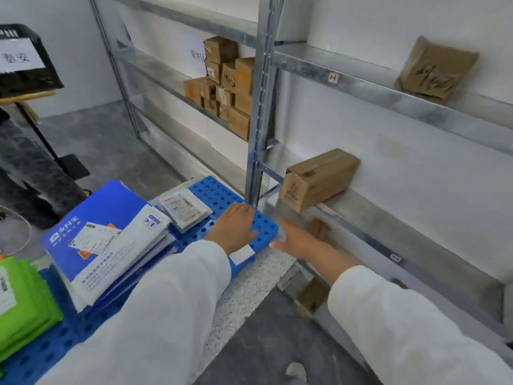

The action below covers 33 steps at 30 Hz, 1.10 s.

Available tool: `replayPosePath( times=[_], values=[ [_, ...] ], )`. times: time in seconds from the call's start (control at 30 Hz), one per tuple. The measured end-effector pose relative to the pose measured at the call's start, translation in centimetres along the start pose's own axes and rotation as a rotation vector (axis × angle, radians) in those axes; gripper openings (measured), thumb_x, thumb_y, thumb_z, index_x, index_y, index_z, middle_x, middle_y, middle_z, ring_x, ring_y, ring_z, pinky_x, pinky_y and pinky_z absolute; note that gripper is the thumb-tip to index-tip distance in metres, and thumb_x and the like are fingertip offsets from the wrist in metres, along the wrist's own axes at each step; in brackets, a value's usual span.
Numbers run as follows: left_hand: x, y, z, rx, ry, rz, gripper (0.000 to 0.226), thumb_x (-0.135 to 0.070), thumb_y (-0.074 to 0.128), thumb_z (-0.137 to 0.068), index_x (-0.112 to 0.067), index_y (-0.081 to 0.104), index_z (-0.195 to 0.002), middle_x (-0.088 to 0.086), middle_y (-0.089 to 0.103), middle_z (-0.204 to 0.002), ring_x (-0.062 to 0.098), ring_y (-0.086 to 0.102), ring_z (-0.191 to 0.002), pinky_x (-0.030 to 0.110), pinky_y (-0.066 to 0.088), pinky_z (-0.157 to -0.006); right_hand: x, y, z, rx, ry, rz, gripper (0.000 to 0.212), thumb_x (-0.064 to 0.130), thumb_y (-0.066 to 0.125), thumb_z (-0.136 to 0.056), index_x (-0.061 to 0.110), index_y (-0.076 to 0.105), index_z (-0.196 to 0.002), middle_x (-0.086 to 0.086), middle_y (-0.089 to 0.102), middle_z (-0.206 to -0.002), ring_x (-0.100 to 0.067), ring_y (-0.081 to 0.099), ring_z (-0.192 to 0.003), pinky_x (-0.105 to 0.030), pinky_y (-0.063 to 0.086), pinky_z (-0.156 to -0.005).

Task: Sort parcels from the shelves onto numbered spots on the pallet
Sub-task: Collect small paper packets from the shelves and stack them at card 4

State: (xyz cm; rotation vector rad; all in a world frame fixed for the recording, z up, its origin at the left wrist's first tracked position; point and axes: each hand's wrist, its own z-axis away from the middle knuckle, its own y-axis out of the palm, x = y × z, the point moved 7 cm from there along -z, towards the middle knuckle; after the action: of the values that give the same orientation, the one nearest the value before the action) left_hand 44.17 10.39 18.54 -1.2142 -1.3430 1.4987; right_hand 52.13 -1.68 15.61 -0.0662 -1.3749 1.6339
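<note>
Parcel stockroom: steel shelving [361, 87], cartons [224, 84], pallet [211, 193].

Left hand [236, 226] lies flat on the near-right corner of the blue pallet [216, 193], fingers spread over the holes. The right hand [297, 241] is stretched out toward the lowest shelf [410, 245], too blurred to read its grip. A clear-bag parcel [184, 209] sits just left of the left hand, with a stack of blue envelopes [111, 232] beyond it and green parcels [22, 295] at the far left. On the shelf above sits a cardboard box [319, 179].
</note>
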Motion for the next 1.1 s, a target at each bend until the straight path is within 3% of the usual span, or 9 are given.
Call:
replayPosePath(
  times=[0.13, 0.2, 0.3, 0.47, 0.67, 0.77, 0.93, 1.07, 1.1],
  values=[
    [-5.1, 2.8, -0.7, 0.055, 0.077, 0.014, 0.052, -0.035, 0.048, -0.097, -0.006, 0.039, -0.139, 0.011, 0.043, -0.140, 0.026, 0.035, -0.133, 0.033, 0.023, -0.113, -12.3, 3.7, -4.1, -0.015, 0.078, 0.012, 0.080, 0.067, 0.057, -0.074, 0.023, 0.037, -0.138, -0.001, 0.048, -0.137, -0.023, 0.049, -0.128, -0.040, 0.045, -0.101],
    [-7.0, 4.3, -1.0, 0.082, 0.098, 0.056, 0.052, -0.034, 0.047, -0.096, -0.007, 0.039, -0.139, 0.010, 0.042, -0.142, 0.026, 0.034, -0.133, 0.033, 0.025, -0.113, -13.8, 3.3, -2.1, -0.010, 0.107, -0.009, 0.069, 0.051, 0.064, -0.081, 0.018, 0.040, -0.136, -0.006, 0.050, -0.133, -0.025, 0.052, -0.123, -0.037, 0.046, -0.098],
    [-9.4, 7.1, -1.8, 0.151, 0.092, 0.082, 0.052, -0.035, 0.047, -0.095, -0.007, 0.040, -0.138, 0.010, 0.042, -0.142, 0.026, 0.034, -0.134, 0.034, 0.026, -0.113, -12.6, 0.7, 3.3, -0.056, 0.189, -0.019, 0.063, 0.029, 0.060, -0.092, 0.009, 0.032, -0.145, -0.011, 0.039, -0.146, -0.027, 0.043, -0.131, -0.036, 0.038, -0.105],
    [-13.9, 12.2, -4.5, 0.251, 0.016, 0.232, 0.047, -0.034, 0.050, -0.092, -0.010, 0.045, -0.131, 0.008, 0.048, -0.133, 0.027, 0.042, -0.128, 0.037, 0.036, -0.105, -19.5, 1.5, 4.3, 0.005, 0.283, -0.036, 0.061, 0.032, 0.055, -0.096, 0.011, 0.028, -0.146, -0.008, 0.034, -0.149, -0.025, 0.039, -0.135, -0.036, 0.036, -0.107],
    [-18.7, 20.0, -8.3, 0.316, -0.079, 0.337, 0.050, -0.032, 0.052, -0.090, -0.013, 0.045, -0.135, 0.008, 0.048, -0.139, 0.027, 0.043, -0.129, 0.039, 0.037, -0.107, -27.6, 3.3, 2.0, 0.033, 0.313, -0.082, 0.054, 0.026, 0.051, -0.097, 0.010, 0.032, -0.146, -0.009, 0.037, -0.147, -0.025, 0.040, -0.134, -0.033, 0.034, -0.107],
    [-19.7, 26.0, -9.7, 0.350, -0.120, 0.317, 0.045, -0.032, 0.052, -0.089, -0.010, 0.049, -0.128, 0.011, 0.055, -0.129, 0.029, 0.054, -0.116, 0.040, 0.047, -0.096, -32.3, 6.8, 0.4, 0.085, 0.342, -0.133, 0.051, 0.024, 0.050, -0.096, 0.010, 0.035, -0.143, -0.009, 0.039, -0.145, -0.026, 0.042, -0.131, -0.035, 0.037, -0.105],
    [-19.4, 36.9, -11.1, 0.416, -0.087, 0.181, 0.041, -0.025, 0.049, -0.091, -0.008, 0.051, -0.128, 0.014, 0.054, -0.128, 0.032, 0.050, -0.121, 0.040, 0.044, -0.098, -37.9, 13.8, -4.5, 0.148, 0.306, -0.080, 0.053, 0.028, 0.050, -0.096, 0.011, 0.036, -0.145, -0.009, 0.042, -0.146, -0.026, 0.043, -0.133, -0.040, 0.037, -0.110],
    [-17.9, 46.1, -12.2, 0.394, -0.049, 0.042, 0.042, -0.022, 0.052, -0.089, -0.007, 0.049, -0.129, 0.012, 0.054, -0.129, 0.029, 0.050, -0.120, 0.036, 0.042, -0.096, -42.0, 20.2, -11.6, 0.096, 0.299, -0.047, 0.027, 0.033, 0.051, -0.092, 0.013, 0.056, -0.110, -0.008, 0.060, -0.111, -0.026, 0.059, -0.106, -0.040, 0.050, -0.089],
    [-17.1, 48.3, -12.7, 0.372, -0.052, 0.038, 0.041, -0.021, 0.052, -0.089, -0.006, 0.051, -0.127, 0.013, 0.056, -0.127, 0.029, 0.051, -0.118, 0.036, 0.043, -0.094, -43.0, 22.0, -13.4, 0.077, 0.291, -0.055, 0.029, 0.034, 0.051, -0.092, 0.012, 0.055, -0.112, -0.010, 0.060, -0.111, -0.028, 0.060, -0.106, -0.037, 0.050, -0.086]
  ],
)
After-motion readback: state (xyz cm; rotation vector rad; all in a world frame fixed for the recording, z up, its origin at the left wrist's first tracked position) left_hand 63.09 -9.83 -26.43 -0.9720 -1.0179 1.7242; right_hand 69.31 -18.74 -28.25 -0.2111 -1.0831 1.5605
